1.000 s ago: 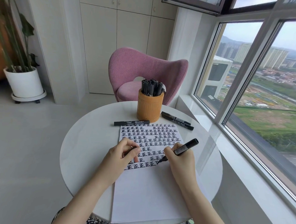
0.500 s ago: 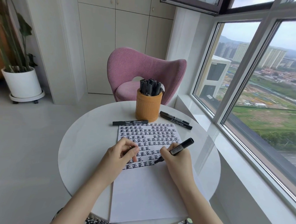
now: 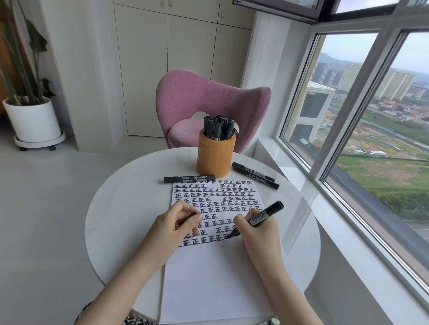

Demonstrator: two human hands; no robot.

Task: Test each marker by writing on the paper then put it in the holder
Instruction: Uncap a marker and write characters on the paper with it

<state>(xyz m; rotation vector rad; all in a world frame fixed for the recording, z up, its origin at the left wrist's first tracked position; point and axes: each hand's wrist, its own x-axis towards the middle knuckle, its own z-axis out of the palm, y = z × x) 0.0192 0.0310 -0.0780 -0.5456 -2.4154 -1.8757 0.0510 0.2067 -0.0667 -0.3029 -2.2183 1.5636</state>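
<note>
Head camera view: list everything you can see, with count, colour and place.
table: one, white, round, centre
paper: one, white, black characters on far half, on table
holder: one, orange, table's far side
markers in holder: several, black, upright
marker left of holder: one, black, at paper's far edge
markers right of holder: two, black, side by side
held marker: one, black, tip on paper
chair: one, pink, behind table
plant pot: one, white, floor far left
window: right side
left hand: on paper, fingers curled, contents unclear
right hand: grips held marker
</note>
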